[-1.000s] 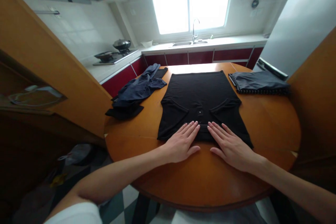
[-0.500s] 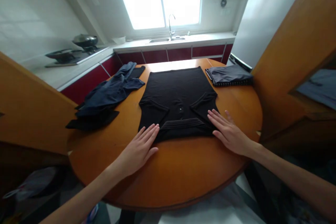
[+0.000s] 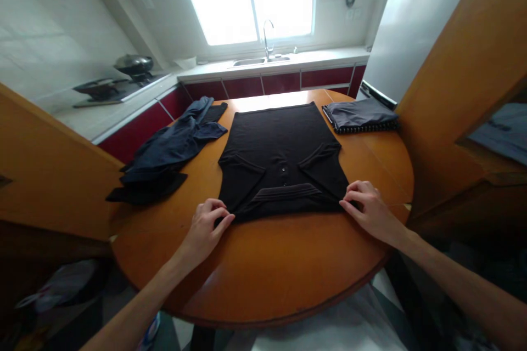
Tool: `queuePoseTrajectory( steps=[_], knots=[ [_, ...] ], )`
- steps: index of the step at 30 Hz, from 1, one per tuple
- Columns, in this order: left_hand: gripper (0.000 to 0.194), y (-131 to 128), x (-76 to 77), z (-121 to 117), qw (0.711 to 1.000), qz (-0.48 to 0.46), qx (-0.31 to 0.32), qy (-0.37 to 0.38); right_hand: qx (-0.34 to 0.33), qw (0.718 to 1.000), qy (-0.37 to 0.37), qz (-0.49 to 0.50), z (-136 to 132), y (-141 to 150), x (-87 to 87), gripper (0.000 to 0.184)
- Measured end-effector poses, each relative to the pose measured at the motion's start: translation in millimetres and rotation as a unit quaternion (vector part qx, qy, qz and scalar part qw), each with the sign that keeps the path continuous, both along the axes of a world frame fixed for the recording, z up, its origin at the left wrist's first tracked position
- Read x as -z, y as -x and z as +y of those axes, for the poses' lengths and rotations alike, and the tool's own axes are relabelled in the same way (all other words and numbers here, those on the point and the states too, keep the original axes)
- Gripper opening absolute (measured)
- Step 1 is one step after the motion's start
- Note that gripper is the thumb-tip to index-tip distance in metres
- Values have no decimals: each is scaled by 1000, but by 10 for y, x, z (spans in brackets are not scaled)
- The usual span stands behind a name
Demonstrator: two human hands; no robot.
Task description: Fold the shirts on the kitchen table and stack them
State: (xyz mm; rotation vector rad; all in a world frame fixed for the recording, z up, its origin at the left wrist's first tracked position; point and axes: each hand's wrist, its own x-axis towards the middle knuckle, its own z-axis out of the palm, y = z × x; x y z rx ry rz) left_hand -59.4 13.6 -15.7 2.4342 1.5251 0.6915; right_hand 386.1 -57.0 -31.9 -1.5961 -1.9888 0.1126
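A black polo shirt (image 3: 280, 131) lies spread on the round wooden table (image 3: 288, 269), its collar toward me and its sleeves folded inward. Two small buttons show on the placket just beyond the collar. At the shirt's near left corner, my left hand (image 3: 208, 227) pinches the fabric between thumb and fingers. My right hand (image 3: 368, 208) does likewise at the near right corner. Both hands rest low, close to the tabletop.
Rumpled dark blue and black clothes (image 3: 173, 142) lie at the table's left. A folded grey garment (image 3: 362, 115) sits on a stack at the far right. Behind are a sink (image 3: 249, 62), a stove with a lidded pan (image 3: 134, 63), and a fridge (image 3: 415, 27).
My hands moved apart from the collar, first lying flat, to the shirt's two near corners, where the fingers closed on the cloth. The view swung right.
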Motion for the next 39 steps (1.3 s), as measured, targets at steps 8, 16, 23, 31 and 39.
queuePoseTrajectory(
  steps=[8, 16, 23, 31, 39],
  knots=[
    [32, -76, 7, -83, 999, 0, -52, -16, 1, 999, -39, 19, 41, -37, 113, 20],
    [42, -308, -422, -75, 994, -12, 102, -46, -64, 994, -84, 28, 70, 236, -97, 34],
    [78, -821, -226, 35, 943, 168, 288, -1, -208, 970, -45, -115, 303, 809, -85, 70],
    [83, -836, -92, 26, 950, 165, 265, 1, -193, 972, 3, -137, 326, 861, 21, 72],
    [64, -849, -129, 134, 948, 165, 272, -22, -191, 969, -13, -155, 357, 812, -89, 60]
  ],
)
